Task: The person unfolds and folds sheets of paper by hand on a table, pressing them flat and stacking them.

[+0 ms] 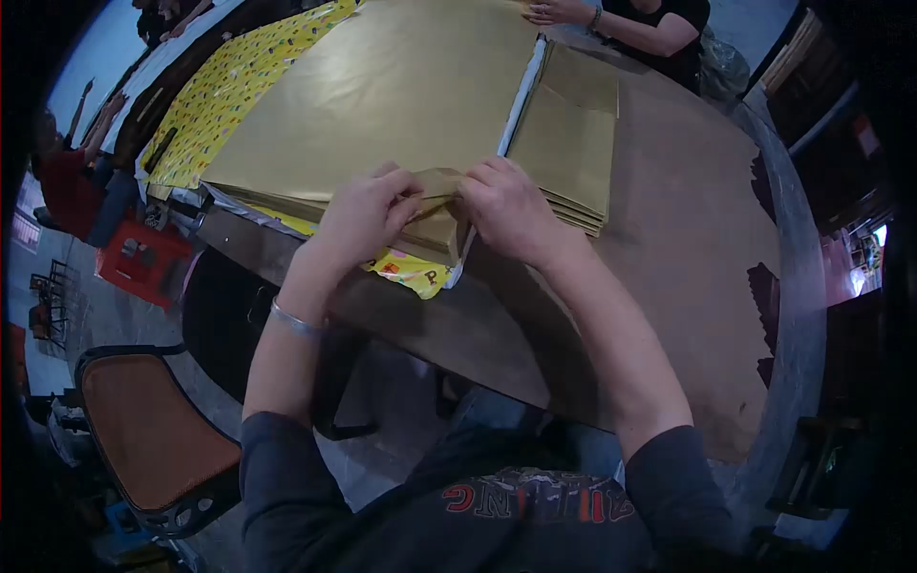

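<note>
A broad stack of gold paper sheets (382,91) lies on the table, its near corner between my two hands. My left hand (368,215) pinches a lifted, creased edge of gold paper at that corner. Opposite it, my right hand (501,205) grips the same paper with its fingers pressed together. The fold of paper (437,191) bulges up between them. Just right of the stack, past a white strip (522,95), sits a pile of folded gold paper (564,143). Beneath the near corner, yellow printed wrapping (411,272) sticks out.
The brown table (688,229) curves round to a grey rim on the right. More yellow patterned wrapping (253,72) spreads at the far left. A person (659,33) is across the table; another sits at left near a red stool (143,258). A brown chair (153,435) stands lower left.
</note>
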